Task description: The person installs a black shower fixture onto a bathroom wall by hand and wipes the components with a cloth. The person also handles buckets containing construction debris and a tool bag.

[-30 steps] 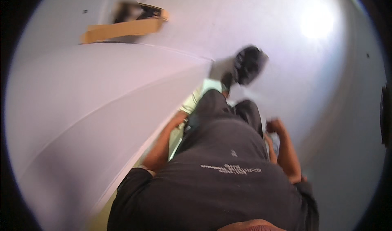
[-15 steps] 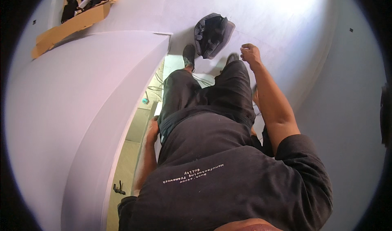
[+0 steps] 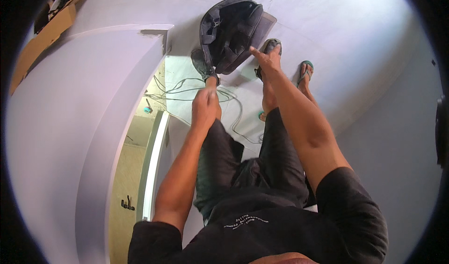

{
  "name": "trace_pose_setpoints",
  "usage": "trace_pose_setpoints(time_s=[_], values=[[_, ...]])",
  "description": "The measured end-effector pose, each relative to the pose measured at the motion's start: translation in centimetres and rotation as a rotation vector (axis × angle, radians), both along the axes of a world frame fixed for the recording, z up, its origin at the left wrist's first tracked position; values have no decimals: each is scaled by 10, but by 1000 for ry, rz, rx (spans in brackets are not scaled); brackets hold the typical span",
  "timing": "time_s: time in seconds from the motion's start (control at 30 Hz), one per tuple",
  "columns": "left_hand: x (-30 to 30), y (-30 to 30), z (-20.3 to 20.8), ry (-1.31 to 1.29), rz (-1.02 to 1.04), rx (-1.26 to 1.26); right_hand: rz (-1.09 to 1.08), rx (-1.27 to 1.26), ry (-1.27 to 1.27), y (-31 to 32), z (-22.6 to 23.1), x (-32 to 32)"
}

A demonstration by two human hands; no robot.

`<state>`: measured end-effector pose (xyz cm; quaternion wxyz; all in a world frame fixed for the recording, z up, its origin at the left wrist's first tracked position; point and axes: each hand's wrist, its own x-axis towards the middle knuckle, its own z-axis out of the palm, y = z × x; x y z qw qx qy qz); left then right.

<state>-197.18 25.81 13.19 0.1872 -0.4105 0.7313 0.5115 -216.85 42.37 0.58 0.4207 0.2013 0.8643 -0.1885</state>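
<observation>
A black bag (image 3: 232,32) stands on the floor beside my feet, its top gaping and its inner straps showing. My right hand (image 3: 268,60) reaches to the near right side of the bag with its fingers stretched out, and it holds nothing I can see. Whether the fingertips touch the bag is unclear. My left hand (image 3: 204,107) hangs in front of my left shin, apart from the bag. Its fingers are foreshortened and slightly blurred, so their pose does not show.
A cardboard box (image 3: 58,25) with dark things stands at the far left. Cables (image 3: 224,93) trail across the floor by a doorway with a white frame (image 3: 155,166). Another person's foot in a green flip-flop (image 3: 306,71) is to the right. A pale wall (image 3: 56,138) rises at left.
I have bent forward, and the bag looks larger and closer. My left hand has come from beside my hip to my shin. My right hand has moved left to the bag, its fingers extending.
</observation>
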Motion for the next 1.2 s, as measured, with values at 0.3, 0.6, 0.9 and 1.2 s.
trace_pose_setpoints(time_s=[0.3,0.6,0.9,1.2], values=[[-118,1,-231,123,-161,-513,132,-232,314,-12,-86,35],[-105,-61,-277,-13,-137,-231,-493,-876,-40,19,-94,25],[-136,-36,-140,523,-21,3,-583,-986,271,-56,1,58],[-159,-64,-166,29,-285,-389,31,-623,380,-62,-79,77]])
